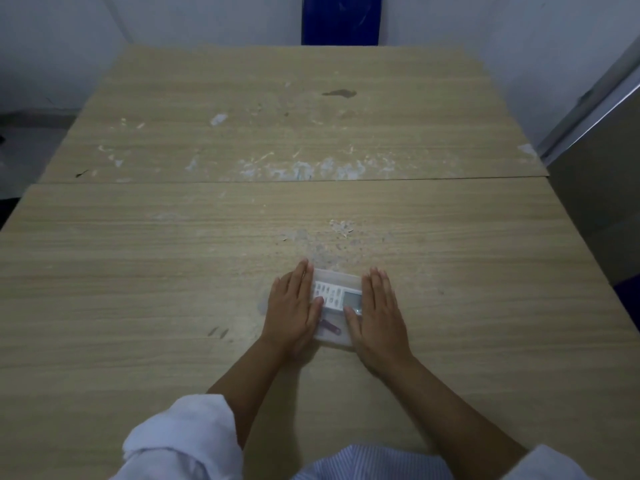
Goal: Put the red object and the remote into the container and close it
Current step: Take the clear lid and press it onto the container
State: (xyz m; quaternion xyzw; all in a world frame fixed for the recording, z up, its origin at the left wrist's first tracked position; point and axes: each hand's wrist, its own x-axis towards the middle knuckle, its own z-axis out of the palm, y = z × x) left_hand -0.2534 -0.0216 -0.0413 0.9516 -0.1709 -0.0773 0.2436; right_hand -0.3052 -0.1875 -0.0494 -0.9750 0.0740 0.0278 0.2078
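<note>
A small clear plastic container (338, 277) sits on the wooden table (156, 271), near its front edge and a little right of centre. Through its top I see a white remote (333, 294) with a grey screen, lying crosswise. Nearer to me inside the box lies the small dark reddish object (333, 329). My left hand (294, 306) lies flat over the container's left side, fingers straight and together. My right hand (377, 317) lies flat over its right side the same way. Both thumbs reach inward onto the top. The container's side edges are hidden under my palms.
The table is two boards joined by a seam (277, 180), scuffed with pale marks and one dark stain (339, 93). White walls and a blue panel (341, 19) stand behind it. A grey cabinet (602, 188) stands along the right edge.
</note>
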